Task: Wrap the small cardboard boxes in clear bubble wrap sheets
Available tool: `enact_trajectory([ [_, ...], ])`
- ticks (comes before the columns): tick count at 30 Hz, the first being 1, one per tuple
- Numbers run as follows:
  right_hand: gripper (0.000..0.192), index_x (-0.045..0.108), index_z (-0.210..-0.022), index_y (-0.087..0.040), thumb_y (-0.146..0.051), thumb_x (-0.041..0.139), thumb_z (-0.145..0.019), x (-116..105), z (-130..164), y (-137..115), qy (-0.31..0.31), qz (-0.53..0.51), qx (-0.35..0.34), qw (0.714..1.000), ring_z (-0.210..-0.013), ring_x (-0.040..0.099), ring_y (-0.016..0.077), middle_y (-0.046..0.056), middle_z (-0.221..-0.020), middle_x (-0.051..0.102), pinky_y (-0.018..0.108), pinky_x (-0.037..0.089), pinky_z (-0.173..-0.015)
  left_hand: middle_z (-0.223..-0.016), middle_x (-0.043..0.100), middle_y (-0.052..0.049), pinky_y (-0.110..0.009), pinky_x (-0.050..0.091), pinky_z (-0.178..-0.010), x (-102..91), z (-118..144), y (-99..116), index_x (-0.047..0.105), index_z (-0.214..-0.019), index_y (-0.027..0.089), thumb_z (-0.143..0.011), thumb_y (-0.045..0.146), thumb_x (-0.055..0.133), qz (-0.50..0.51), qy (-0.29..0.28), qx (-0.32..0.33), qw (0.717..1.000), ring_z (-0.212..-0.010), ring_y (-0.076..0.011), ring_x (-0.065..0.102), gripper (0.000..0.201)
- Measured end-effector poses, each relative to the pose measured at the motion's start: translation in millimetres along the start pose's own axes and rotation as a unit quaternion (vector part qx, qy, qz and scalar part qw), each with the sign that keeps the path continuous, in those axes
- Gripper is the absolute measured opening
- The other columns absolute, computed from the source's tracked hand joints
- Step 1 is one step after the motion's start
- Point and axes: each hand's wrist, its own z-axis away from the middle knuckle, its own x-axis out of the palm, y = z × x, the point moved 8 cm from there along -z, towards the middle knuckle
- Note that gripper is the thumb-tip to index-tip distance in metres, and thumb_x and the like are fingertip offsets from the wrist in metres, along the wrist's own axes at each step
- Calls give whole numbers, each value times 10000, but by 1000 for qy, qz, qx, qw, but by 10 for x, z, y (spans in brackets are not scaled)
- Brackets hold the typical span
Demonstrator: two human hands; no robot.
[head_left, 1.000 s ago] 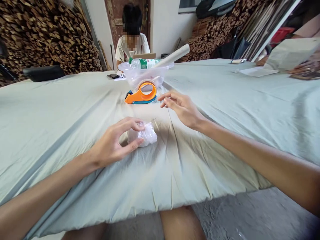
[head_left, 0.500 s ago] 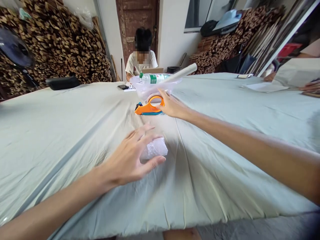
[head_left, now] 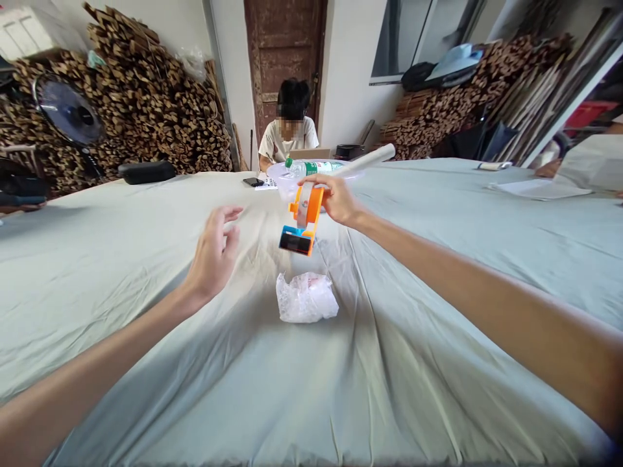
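My right hand [head_left: 339, 198] grips an orange and blue tape dispenser [head_left: 311, 206] and holds it up above the cloth, with its dark cutting end tilted down. A roll of clear tape sits in it. Below the dispenser, a bundle of bubble wrap [head_left: 307, 298] lies on the cloth-covered table [head_left: 272, 389]; what is inside it is hidden. To the left, my left hand [head_left: 217, 250] hovers over the cloth with fingers bent and thumb apart, holding nothing. It touches neither the bundle nor the dispenser.
Behind the dispenser stands a clear plastic basin [head_left: 287, 186] holding a green-capped bottle [head_left: 311, 168] and a white roll [head_left: 367, 159]. A phone [head_left: 253, 182] and a black case [head_left: 146, 172] lie farther back. A person [head_left: 291, 133] sits across the table.
My right hand has lifted the tape dispenser off the cloth and turned it upright. My left hand has let go of the bubble-wrap bundle and moved left and away.
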Motion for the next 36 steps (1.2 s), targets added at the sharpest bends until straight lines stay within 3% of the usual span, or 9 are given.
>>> enact_trajectory([
  [6,336,820,-1095,-181,-336,670,-837,539,-68,-310,-94,-154,-10,983,-976,745,219,69,-1141,828,340,644,-849,-1742,537,-102,-479,479,-1296,89,90,423,575,-1592,325,-1063,69,578,-97,-83,186,974,-1649,-288,507,588],
  [11,439,856,-1130,-151,-317,760,-735,889,-27,-448,-191,-224,6,956,-923,747,202,102,-1141,855,293,626,-789,-1748,531,-167,-499,391,-1307,178,209,755,445,-1692,247,-1062,199,736,-250,-155,376,879,-1674,-322,476,696],
  [16,367,835,-1010,-132,-290,731,-695,1104,-23,-491,-216,-250,9,944,-874,726,182,83,-1027,846,257,598,-739,-1646,640,-162,-532,385,-1279,267,126,779,527,-1610,217,-981,436,872,-260,-191,402,857,-1561,-351,581,750],
  [21,214,785,-996,-138,-133,740,-787,1222,-68,-345,-189,-227,25,955,-1000,760,188,62,-1081,825,327,637,-916,-1356,754,-174,-505,483,-1103,464,-43,690,678,-1435,180,-976,361,875,-284,-205,389,852,-1254,-356,705,531],
  [25,100,758,-1016,-126,-78,778,-930,1061,-101,-10,-135,-170,66,974,-977,764,182,48,-1046,800,368,652,-930,-1140,764,-120,-432,496,-986,699,-120,585,755,-1281,187,-1047,347,782,-285,-230,362,857,-1118,-308,706,285],
  [29,48,729,-989,-129,-154,734,-1030,596,107,291,-27,-89,96,991,-946,750,181,42,-984,768,370,643,-914,-1119,739,-144,-415,500,-945,884,-146,527,794,-1104,149,-1069,304,727,-283,-238,324,871,-1071,-303,701,173],
  [32,63,728,-1002,-134,-109,673,-1021,255,497,297,32,-23,95,995,-988,747,195,50,-1012,773,414,618,-991,-1278,734,-179,-438,516,-974,890,-170,518,795,-1161,154,-1078,296,688,-263,-233,297,888,-1145,-331,704,196],
  [34,173,749,-1002,-147,-55,605,-976,137,776,207,38,12,87,995,-1009,748,211,69,-1042,795,424,605,-995,-1431,711,-170,-452,520,-1021,852,-196,499,788,-1252,192,-1104,295,619,-241,-228,278,901,-1236,-334,699,247],
  [36,277,780,-1036,-175,-64,538,-961,94,1005,88,32,37,74,996,-1051,752,228,96,-1110,813,416,605,-974,-1396,754,-132,-444,522,-1016,826,-220,458,793,-1262,219,-1125,296,549,-220,-230,257,912,-1200,-306,726,290],
])
